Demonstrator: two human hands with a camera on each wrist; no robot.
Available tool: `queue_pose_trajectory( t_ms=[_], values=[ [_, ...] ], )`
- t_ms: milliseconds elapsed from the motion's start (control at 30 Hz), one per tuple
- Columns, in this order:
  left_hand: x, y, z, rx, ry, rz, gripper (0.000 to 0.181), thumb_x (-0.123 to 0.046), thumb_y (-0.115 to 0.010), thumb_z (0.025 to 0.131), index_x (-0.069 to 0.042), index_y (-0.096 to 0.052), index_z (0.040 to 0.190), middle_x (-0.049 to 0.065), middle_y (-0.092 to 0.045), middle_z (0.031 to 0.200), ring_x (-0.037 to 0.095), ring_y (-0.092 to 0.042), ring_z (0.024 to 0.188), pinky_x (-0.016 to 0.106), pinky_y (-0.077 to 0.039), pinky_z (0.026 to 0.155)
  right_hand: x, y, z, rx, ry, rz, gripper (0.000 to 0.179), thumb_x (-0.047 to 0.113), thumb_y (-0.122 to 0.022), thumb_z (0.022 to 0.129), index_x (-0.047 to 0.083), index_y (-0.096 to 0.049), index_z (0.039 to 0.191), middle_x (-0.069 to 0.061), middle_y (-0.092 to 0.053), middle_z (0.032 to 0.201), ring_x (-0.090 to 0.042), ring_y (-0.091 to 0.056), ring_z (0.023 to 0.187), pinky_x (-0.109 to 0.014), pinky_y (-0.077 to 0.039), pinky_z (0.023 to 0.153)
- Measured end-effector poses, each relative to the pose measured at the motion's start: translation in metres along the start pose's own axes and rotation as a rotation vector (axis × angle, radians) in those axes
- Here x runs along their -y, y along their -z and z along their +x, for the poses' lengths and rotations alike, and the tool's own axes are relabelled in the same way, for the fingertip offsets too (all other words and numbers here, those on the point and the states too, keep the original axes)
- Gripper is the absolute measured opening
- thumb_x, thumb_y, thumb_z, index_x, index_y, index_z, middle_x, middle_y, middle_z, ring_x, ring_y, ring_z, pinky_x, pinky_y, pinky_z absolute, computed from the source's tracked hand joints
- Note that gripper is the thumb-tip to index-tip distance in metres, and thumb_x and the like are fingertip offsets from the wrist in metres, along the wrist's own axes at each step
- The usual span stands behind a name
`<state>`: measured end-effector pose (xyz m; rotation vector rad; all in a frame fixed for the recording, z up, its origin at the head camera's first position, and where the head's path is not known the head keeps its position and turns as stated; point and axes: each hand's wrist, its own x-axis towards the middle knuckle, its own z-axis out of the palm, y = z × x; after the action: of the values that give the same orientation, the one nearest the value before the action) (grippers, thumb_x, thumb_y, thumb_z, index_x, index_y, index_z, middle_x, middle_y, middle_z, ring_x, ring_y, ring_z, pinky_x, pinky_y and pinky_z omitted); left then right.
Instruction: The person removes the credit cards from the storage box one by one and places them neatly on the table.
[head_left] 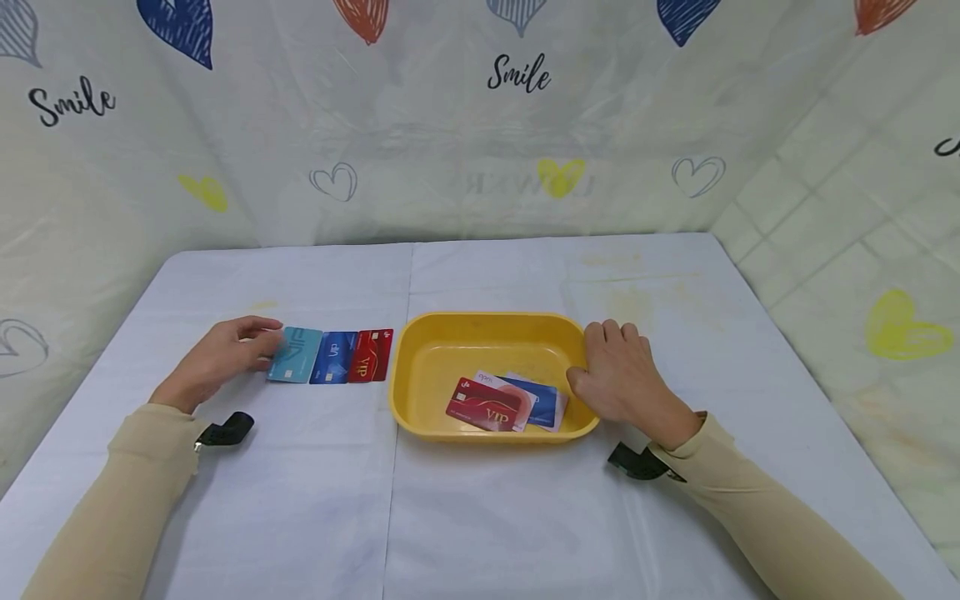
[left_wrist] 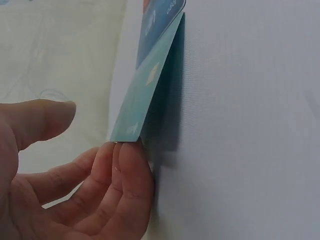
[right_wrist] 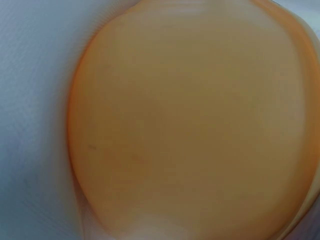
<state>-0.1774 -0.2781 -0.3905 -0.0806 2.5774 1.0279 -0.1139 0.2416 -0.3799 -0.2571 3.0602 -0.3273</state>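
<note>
My left hand [head_left: 225,358] touches the left edge of a teal card [head_left: 297,357]. In the left wrist view, that card [left_wrist: 139,97] is tilted with its near edge raised on the fingertips [left_wrist: 132,160], and the thumb stands apart from it. To its right lie a blue card [head_left: 332,360] and a red VIP card [head_left: 371,357] in a row. My right hand [head_left: 622,371] grips the right rim of a yellow tray [head_left: 435,354], whose wall fills the right wrist view. Inside are a red VIP card [head_left: 480,404], a pale card [head_left: 527,390] and a blue card [head_left: 546,404], overlapping.
A white cloth [head_left: 300,508] with fold lines covers the table. Behind it hangs a pale printed sheet [head_left: 427,108] with hearts and lettering. Dark wrist mounts [head_left: 227,429] stick out from both sleeves, low over the table.
</note>
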Motion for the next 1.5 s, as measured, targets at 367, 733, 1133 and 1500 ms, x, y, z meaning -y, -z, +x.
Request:
queue_pose_trajectory(
  t_ms=[367,733,1133,1500],
  values=[
    [-0.005,0.005,-0.006,-0.013,0.02,0.001,0.081,-0.063,-0.039,0.105,-0.001,-0.032,0.158,0.029,-0.047,0.151,0.044,-0.058,0.131,0.061,-0.045,0.115,-0.001,-0.001,-0.002,0.0,-0.005,0.001,0.025,0.024,-0.048,0.091,0.0,-0.046,0.098,-0.014,-0.042,0.09,-0.034,-0.038,0.09,-0.04,-0.027,0.074],
    [-0.014,0.008,-0.011,-0.032,-0.022,0.026,0.071,-0.055,-0.041,0.107,-0.007,-0.031,0.159,0.028,-0.047,0.151,0.044,-0.058,0.132,0.061,-0.046,0.113,-0.002,-0.001,-0.003,0.007,-0.005,0.003,0.027,0.025,-0.047,0.091,0.0,-0.047,0.099,-0.014,-0.042,0.091,-0.035,-0.038,0.091,-0.041,-0.028,0.075],
    [-0.029,0.01,-0.018,-0.065,-0.088,0.056,0.075,-0.064,-0.043,0.103,-0.009,-0.038,0.155,0.025,-0.051,0.148,0.041,-0.06,0.13,0.062,-0.047,0.112,-0.002,-0.001,-0.002,0.007,-0.013,0.006,0.028,0.025,-0.047,0.091,-0.001,-0.048,0.101,-0.014,-0.044,0.091,-0.035,-0.039,0.091,-0.042,-0.029,0.076],
    [-0.048,0.009,-0.024,-0.087,-0.14,0.096,0.07,-0.061,-0.046,0.104,-0.011,-0.043,0.152,0.022,-0.055,0.145,0.037,-0.065,0.122,0.062,-0.049,0.109,0.0,0.0,-0.002,0.003,-0.007,0.007,0.027,0.026,-0.047,0.091,0.0,-0.047,0.099,-0.014,-0.043,0.091,-0.034,-0.039,0.09,-0.042,-0.029,0.076]
  ],
)
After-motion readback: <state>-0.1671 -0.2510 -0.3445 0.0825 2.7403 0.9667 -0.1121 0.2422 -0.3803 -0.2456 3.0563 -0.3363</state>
